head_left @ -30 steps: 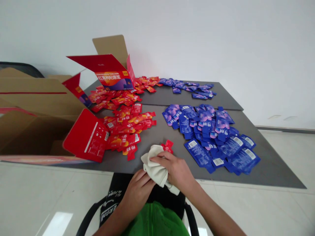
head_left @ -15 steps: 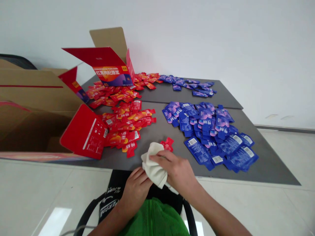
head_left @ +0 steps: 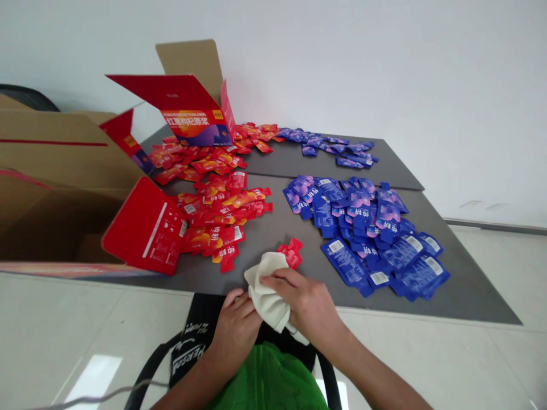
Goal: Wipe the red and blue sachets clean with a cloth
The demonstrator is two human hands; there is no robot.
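Note:
A crumpled white cloth [head_left: 269, 296] is bunched up at the table's near edge. My right hand [head_left: 310, 302] grips it from the right, with thumb and fingers pinched into the folds. On the cloth's lower left side, my left hand [head_left: 239, 324] is closed against it; its fingertips are partly hidden by the fabric. Just beyond the cloth lies a small red sachet [head_left: 293, 253], partly covered by it. A pile of red sachets [head_left: 217, 219] is to the left, and a pile of blue sachets [head_left: 359, 222] to the right.
An open red carton [head_left: 194, 122] stands at the back left among more red sachets [head_left: 256, 136]. A large open cardboard box [head_left: 51, 148] is at the left, its red flap over the grey table [head_left: 265, 228]. Further blue sachets [head_left: 337, 149] lie at the back.
The cloth and my right hand have shifted slightly down toward me. Both hands keep nearly the same hold. The view has tilted a little; the sachets and boxes stay in place.

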